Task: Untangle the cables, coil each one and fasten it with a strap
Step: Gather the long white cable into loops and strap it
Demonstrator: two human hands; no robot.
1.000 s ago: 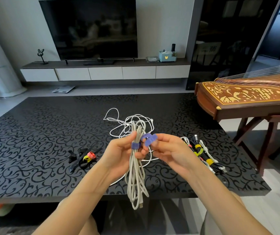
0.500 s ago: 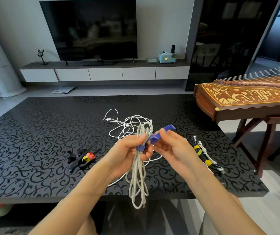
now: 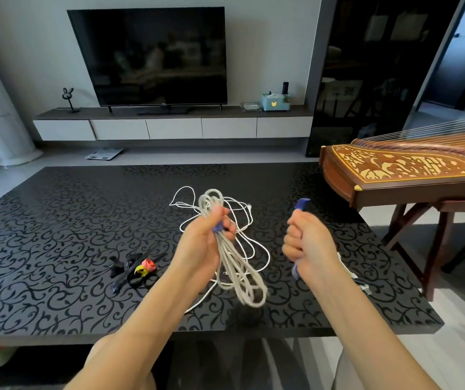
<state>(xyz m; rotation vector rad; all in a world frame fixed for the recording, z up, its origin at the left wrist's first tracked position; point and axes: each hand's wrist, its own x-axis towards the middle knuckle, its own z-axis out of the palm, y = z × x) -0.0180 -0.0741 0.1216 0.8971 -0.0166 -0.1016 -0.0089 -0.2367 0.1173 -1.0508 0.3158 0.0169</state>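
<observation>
Grey cable (image 3: 230, 249), folded into a long hank, was held above the middle of the desk (image 3: 56, 235), gathered at its waist. Left hand (image 3: 203, 240) had its fingers clamped around the hank, upper loops standing above the fist, lower loops hanging blurred below. A bit of blue showed at the fingers of that hand; whether it was part of the strap could not be told. Blue strap (image 3: 301, 205) was in the right hand (image 3: 308, 249), fingers curled together on it, one end standing out above the fist and another showing below; this hand was apart from the hank, to its right. White cable (image 3: 242, 218) lay loose and uncoiled on the desk behind the hank. Spare straps (image 3: 137, 270), black, yellow and pink, lay toward the left front of the desk. Bundled cables (image 3: 359, 281), mostly hidden behind the right wrist, lay near the right edge. Judgement: fastening step in progress; best done by keeping the hank pinched tight at the waist, drawing the strap snug around all strands, and pressing its end flat so no loop slips free.
</observation>
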